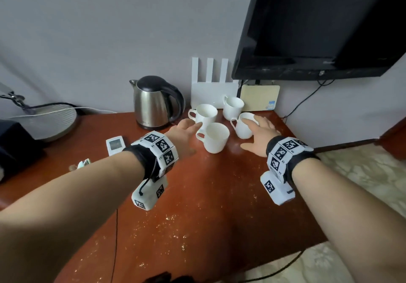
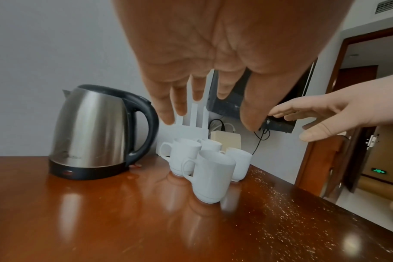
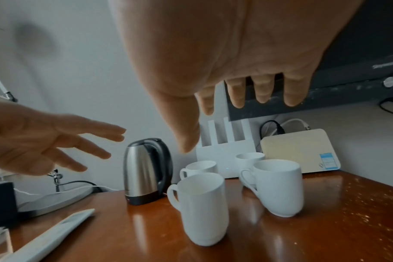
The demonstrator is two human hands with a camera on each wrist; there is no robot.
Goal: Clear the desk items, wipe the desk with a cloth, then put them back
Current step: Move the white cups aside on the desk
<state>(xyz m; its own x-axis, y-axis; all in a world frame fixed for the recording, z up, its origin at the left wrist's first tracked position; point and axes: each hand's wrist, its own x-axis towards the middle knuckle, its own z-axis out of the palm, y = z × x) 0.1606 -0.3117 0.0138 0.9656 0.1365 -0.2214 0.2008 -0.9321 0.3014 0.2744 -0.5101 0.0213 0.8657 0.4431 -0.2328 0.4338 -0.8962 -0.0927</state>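
Several white mugs stand grouped at the back of the brown desk (image 1: 197,205). The nearest mug (image 1: 216,138) (image 2: 211,177) (image 3: 202,209) lies between my hands. My left hand (image 1: 189,126) (image 2: 204,99) hovers open with spread fingers, above and left of it, by the back-left mug (image 1: 205,113). My right hand (image 1: 261,126) (image 3: 236,101) is open too, its fingers over the rim of the right mug (image 1: 242,129) (image 3: 278,186); contact is unclear. Neither hand holds anything. A steel kettle (image 1: 153,104) stands left of the mugs. No cloth is in view.
Against the wall stand a white router (image 1: 211,91) and a beige box (image 1: 259,97), with a black TV (image 1: 318,30) above. A white remote (image 1: 115,145) lies left, near a grey lamp base (image 1: 52,122) and a black box (image 1: 15,144). Pale specks (image 1: 175,227) dot the desk front.
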